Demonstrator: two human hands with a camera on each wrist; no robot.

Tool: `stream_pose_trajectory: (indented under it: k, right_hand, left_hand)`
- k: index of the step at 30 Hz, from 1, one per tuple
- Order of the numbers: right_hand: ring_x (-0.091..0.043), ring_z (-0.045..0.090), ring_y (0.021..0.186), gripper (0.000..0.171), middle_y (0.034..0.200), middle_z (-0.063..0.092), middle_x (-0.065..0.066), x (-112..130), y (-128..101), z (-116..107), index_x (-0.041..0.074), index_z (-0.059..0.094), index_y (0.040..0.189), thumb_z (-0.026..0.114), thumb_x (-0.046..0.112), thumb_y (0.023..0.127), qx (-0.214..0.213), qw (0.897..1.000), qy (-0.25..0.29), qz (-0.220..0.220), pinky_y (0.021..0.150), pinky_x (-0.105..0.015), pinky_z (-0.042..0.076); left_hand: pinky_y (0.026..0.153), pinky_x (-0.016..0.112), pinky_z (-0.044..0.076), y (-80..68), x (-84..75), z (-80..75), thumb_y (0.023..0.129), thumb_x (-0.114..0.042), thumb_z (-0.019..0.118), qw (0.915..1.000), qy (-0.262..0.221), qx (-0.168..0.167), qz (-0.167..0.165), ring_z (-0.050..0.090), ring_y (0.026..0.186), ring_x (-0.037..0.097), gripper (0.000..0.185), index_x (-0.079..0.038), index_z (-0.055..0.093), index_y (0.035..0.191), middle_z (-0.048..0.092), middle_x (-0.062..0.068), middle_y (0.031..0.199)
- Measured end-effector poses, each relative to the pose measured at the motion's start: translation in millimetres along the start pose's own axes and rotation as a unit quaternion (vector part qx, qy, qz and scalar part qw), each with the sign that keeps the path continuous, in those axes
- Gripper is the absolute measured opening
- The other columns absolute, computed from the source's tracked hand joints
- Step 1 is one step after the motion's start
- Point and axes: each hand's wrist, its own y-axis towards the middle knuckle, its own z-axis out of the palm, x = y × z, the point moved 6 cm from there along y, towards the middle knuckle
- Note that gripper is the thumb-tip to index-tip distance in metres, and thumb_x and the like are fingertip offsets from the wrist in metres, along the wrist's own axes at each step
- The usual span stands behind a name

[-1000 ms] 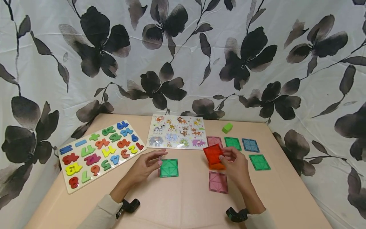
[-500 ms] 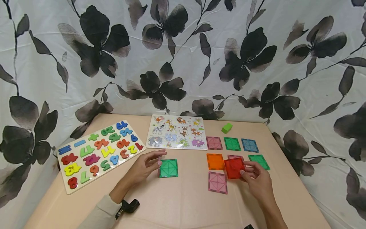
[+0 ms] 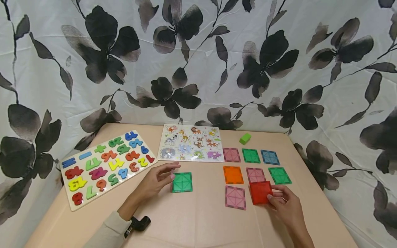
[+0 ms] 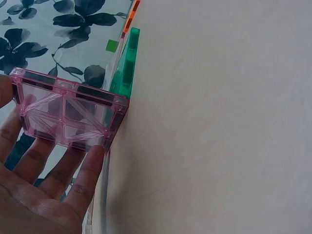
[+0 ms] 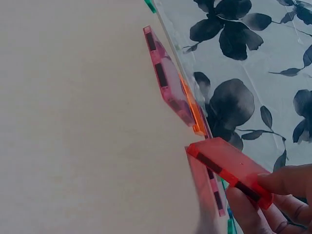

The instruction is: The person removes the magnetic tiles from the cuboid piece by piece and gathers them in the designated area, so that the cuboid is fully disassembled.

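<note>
My left hand (image 3: 161,179) holds a clear pink square tile (image 4: 68,114) upright on the table, its edge against the left side of a flat green tile (image 3: 182,182); the fingers (image 4: 73,170) lie behind the pink tile. My right hand (image 3: 280,199) pinches a red square tile (image 3: 260,192) by its right edge, just above the table, right of a flat pink tile (image 3: 235,197). In the right wrist view the red tile (image 5: 229,170) is tilted, its near corner in my fingertips (image 5: 280,183).
Flat tiles lie in rows: pink (image 3: 231,154), green (image 3: 251,155), blue (image 3: 270,157), then orange (image 3: 233,175), pink (image 3: 255,174), green (image 3: 280,175). A green block (image 3: 245,138), an animal puzzle (image 3: 190,143) and a number puzzle (image 3: 105,165) lie farther back and left. A flowered sheet hangs behind.
My right hand carried the red tile from above the orange tile to the right and toward me, beside the near pink tile. The left hand stayed put.
</note>
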Motion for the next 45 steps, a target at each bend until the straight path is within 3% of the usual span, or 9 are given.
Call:
stream_pose_trajectory:
  k: [4, 8, 16, 23, 27, 31, 35, 41, 45]
  right_hand:
    - [-0.012, 0.072, 0.082, 0.050, 0.109, 0.072, -0.015, -5, 1, -1, 0.004, 0.056, 0.146, 0.074, 0.010, 0.100, 0.002, 1.000, -0.020, -0.006, 0.074, -0.025, 0.066]
    - [-0.010, 0.071, 0.080, 0.045, 0.109, 0.075, -0.015, -4, 0, -3, 0.005, 0.062, 0.138, 0.078, 0.017, 0.097, -0.014, 0.995, -0.091, -0.038, 0.069, -0.019, 0.062]
    - [-0.030, 0.076, 0.094, 0.039, 0.115, 0.078, -0.020, 6, -4, -3, 0.006, 0.070, 0.128, 0.083, 0.022, 0.094, -0.057, 0.980, -0.175, -0.080, 0.069, -0.020, 0.061]
    - [-0.033, 0.073, 0.105, 0.039, 0.125, 0.075, -0.019, 21, -7, 11, 0.007, 0.070, 0.130, 0.082, 0.021, 0.095, -0.058, 0.980, -0.169, -0.092, 0.084, -0.037, 0.067]
    - [-0.027, 0.072, 0.105, 0.037, 0.121, 0.077, -0.012, 35, -8, 24, 0.012, 0.071, 0.129, 0.083, 0.020, 0.095, -0.046, 0.981, -0.154, -0.106, 0.086, -0.029, 0.065]
    - [-0.024, 0.072, 0.102, 0.033, 0.114, 0.078, -0.008, 50, -9, 39, 0.013, 0.074, 0.125, 0.083, 0.020, 0.094, -0.030, 0.981, -0.139, -0.134, 0.084, -0.019, 0.061]
    - [-0.023, 0.072, 0.102, 0.031, 0.114, 0.077, -0.008, 67, -10, 60, 0.013, 0.074, 0.123, 0.083, 0.017, 0.094, -0.011, 0.979, -0.125, -0.160, 0.088, -0.023, 0.063]
    - [-0.022, 0.072, 0.103, 0.032, 0.113, 0.078, -0.005, 91, -13, 98, 0.014, 0.075, 0.121, 0.086, 0.015, 0.091, 0.029, 0.974, -0.099, -0.203, 0.093, -0.038, 0.066]
    - [-0.019, 0.072, 0.102, 0.034, 0.112, 0.078, -0.003, 107, -12, 127, 0.017, 0.075, 0.122, 0.087, 0.017, 0.090, 0.069, 0.967, -0.089, -0.228, 0.093, -0.040, 0.065]
  left_hand:
    - [0.119, 0.052, 0.046, -0.1, -0.4, -0.1, 0.107, -0.015, 0.064, 1.0000, 0.006, -0.003, 0.005, 0.052, 0.145, 0.048, 0.042, 0.000, 0.059, 0.146, 0.050, 0.024, 0.160]
    - [0.118, 0.053, 0.046, -0.6, -2.2, -1.3, 0.107, -0.013, 0.064, 0.9999, 0.010, -0.006, 0.003, 0.053, 0.145, 0.046, 0.041, 0.000, 0.060, 0.145, 0.051, 0.024, 0.160]
    - [0.117, 0.048, 0.048, -2.1, -3.7, -2.6, 0.107, -0.014, 0.063, 0.9996, 0.026, -0.007, -0.014, 0.053, 0.146, 0.042, 0.040, -0.005, 0.061, 0.146, 0.051, 0.022, 0.160]
    - [0.113, 0.045, 0.053, -6.0, -5.8, -6.1, 0.107, -0.009, 0.063, 0.9973, 0.066, -0.025, -0.021, 0.056, 0.144, 0.042, 0.038, -0.008, 0.062, 0.145, 0.054, 0.020, 0.158]
    - [0.110, 0.045, 0.056, -8.1, -9.7, -8.0, 0.107, -0.011, 0.064, 0.9930, 0.108, -0.040, -0.025, 0.063, 0.136, 0.042, 0.037, -0.015, 0.064, 0.143, 0.058, 0.014, 0.155]
    - [0.104, 0.042, 0.061, -9.5, -15.4, -11.0, 0.106, -0.013, 0.066, 0.9852, 0.160, -0.056, -0.026, 0.066, 0.125, 0.030, 0.037, -0.018, 0.066, 0.143, 0.066, 0.008, 0.143]
    - [0.097, 0.037, 0.064, -9.8, -19.8, -14.0, 0.105, -0.012, 0.067, 0.9784, 0.196, -0.061, -0.022, 0.065, 0.114, 0.021, 0.041, -0.017, 0.064, 0.145, 0.070, 0.008, 0.129]
    - [0.089, 0.034, 0.063, -14.2, -19.5, -16.7, 0.094, -0.025, 0.083, 0.9736, 0.222, -0.039, -0.036, 0.065, 0.107, 0.021, 0.065, -0.014, 0.057, 0.152, 0.067, 0.005, 0.132]
    - [0.091, 0.042, 0.059, -15.9, -22.2, -17.8, 0.083, -0.033, 0.093, 0.9618, 0.271, -0.020, -0.036, 0.064, 0.112, 0.023, 0.082, -0.016, 0.054, 0.154, 0.066, 0.005, 0.139]
